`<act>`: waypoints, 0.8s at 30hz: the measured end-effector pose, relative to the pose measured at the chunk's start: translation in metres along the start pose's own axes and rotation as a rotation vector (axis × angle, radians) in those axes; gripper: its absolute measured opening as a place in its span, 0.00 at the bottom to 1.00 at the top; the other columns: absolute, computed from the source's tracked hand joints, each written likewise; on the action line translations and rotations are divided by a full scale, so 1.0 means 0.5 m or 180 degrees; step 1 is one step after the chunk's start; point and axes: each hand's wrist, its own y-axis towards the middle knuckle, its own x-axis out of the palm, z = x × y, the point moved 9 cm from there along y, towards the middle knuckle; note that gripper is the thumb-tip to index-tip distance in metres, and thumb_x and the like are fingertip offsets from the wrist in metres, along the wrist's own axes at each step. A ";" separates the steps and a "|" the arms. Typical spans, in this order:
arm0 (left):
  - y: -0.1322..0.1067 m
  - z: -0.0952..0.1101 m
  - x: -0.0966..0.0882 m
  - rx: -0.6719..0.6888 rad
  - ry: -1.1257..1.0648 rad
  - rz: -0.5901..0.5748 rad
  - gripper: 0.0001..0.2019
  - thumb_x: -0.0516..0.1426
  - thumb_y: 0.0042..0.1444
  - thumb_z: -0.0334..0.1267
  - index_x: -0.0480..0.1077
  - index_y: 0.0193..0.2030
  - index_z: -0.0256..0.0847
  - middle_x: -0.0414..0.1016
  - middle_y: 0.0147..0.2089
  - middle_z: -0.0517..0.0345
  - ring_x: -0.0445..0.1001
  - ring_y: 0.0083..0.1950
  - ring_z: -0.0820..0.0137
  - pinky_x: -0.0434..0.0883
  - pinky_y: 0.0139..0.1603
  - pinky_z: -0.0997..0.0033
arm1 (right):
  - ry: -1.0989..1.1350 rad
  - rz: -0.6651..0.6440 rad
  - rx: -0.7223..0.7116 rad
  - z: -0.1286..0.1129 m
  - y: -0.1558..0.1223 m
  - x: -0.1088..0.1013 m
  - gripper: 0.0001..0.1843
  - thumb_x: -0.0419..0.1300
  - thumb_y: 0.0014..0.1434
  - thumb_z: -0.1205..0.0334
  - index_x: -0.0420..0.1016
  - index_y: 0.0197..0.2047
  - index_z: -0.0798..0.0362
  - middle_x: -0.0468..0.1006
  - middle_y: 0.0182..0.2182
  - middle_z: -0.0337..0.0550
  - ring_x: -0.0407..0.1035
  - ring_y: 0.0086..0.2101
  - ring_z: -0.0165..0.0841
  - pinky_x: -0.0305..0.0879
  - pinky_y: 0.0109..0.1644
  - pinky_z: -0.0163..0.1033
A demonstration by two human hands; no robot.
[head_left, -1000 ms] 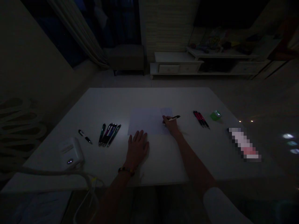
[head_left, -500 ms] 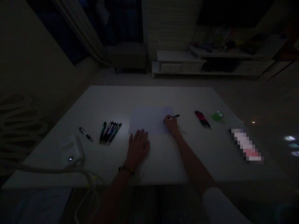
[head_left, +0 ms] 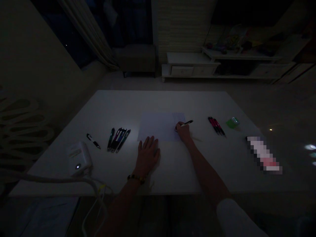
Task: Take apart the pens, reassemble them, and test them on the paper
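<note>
In a dim room, a white sheet of paper (head_left: 158, 126) lies on a white table (head_left: 158, 102). My right hand (head_left: 183, 131) is closed round a pen (head_left: 186, 123), its tip on the paper's right part near some written lines. My left hand (head_left: 148, 154) lies flat with fingers spread, fingertips at the paper's near edge; a beaded bracelet (head_left: 135, 178) circles its wrist.
Left of the paper lie several pens in a row (head_left: 118, 140) and a single pen (head_left: 93, 141). A white box with a small light (head_left: 78, 158) and its cable (head_left: 61, 180) sit near left. Red-black pens (head_left: 216, 125) and a green object (head_left: 232, 122) lie right.
The view has shifted slightly; my right hand with the pen has stayed at the paper's right part with only tiny movement. The left hand has not moved.
</note>
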 end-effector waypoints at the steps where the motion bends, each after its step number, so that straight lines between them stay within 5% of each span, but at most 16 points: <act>1: 0.000 0.000 0.000 -0.0001 -0.0012 -0.0001 0.23 0.46 0.60 0.43 0.56 0.62 0.48 0.54 0.66 0.56 0.47 0.68 0.60 0.44 0.66 0.46 | -0.0023 0.0124 -0.0008 -0.001 -0.001 -0.006 0.09 0.50 0.49 0.60 0.66 0.22 0.53 0.67 0.16 0.38 0.63 0.22 0.29 0.56 0.24 0.31; 4: 0.000 -0.001 -0.001 -0.0002 -0.0048 0.0009 0.23 0.47 0.59 0.43 0.57 0.62 0.47 0.54 0.66 0.56 0.47 0.68 0.60 0.44 0.66 0.46 | 0.0014 0.0417 -0.0205 -0.019 -0.008 -0.020 0.11 0.49 0.48 0.59 0.66 0.21 0.53 0.67 0.18 0.38 0.62 0.22 0.28 0.56 0.24 0.31; 7: -0.002 -0.002 -0.001 0.0007 -0.0047 0.0026 0.23 0.47 0.59 0.42 0.57 0.62 0.47 0.54 0.66 0.55 0.48 0.67 0.59 0.45 0.66 0.45 | 0.0303 0.0490 -0.0306 -0.038 -0.019 -0.029 0.11 0.51 0.48 0.58 0.70 0.31 0.54 0.67 0.20 0.35 0.62 0.22 0.27 0.58 0.24 0.31; 10: -0.005 -0.004 0.000 0.0012 -0.0006 0.0068 0.23 0.47 0.59 0.42 0.57 0.62 0.47 0.54 0.66 0.55 0.48 0.67 0.60 0.45 0.66 0.45 | 0.0544 0.0609 -0.0211 -0.051 -0.035 -0.054 0.28 0.56 0.46 0.57 0.63 0.52 0.53 0.66 0.19 0.31 0.61 0.20 0.27 0.58 0.23 0.31; 13: -0.007 -0.005 -0.001 0.0031 0.0033 0.0122 0.23 0.46 0.59 0.42 0.57 0.61 0.47 0.54 0.66 0.54 0.49 0.67 0.60 0.45 0.65 0.46 | 0.0662 0.0516 -0.0262 -0.073 -0.055 -0.078 0.43 0.60 0.44 0.57 0.49 0.62 0.54 0.65 0.18 0.28 0.60 0.18 0.28 0.57 0.21 0.32; 20: -0.009 -0.004 -0.007 0.0076 0.0064 0.0210 0.22 0.46 0.60 0.42 0.59 0.61 0.46 0.56 0.65 0.53 0.51 0.66 0.59 0.48 0.64 0.46 | 0.0043 0.0162 -0.0641 -0.097 -0.122 -0.122 0.36 0.56 0.48 0.56 0.56 0.60 0.55 0.57 0.12 0.26 0.52 0.13 0.26 0.50 0.17 0.30; 24: -0.007 -0.006 -0.007 0.0077 0.0070 0.0264 0.22 0.46 0.59 0.42 0.60 0.60 0.45 0.57 0.64 0.51 0.52 0.66 0.59 0.49 0.64 0.46 | -0.0880 0.0441 -0.0563 -0.066 -0.125 -0.193 0.37 0.56 0.51 0.54 0.54 0.63 0.54 0.68 0.18 0.35 0.60 0.18 0.30 0.59 0.25 0.35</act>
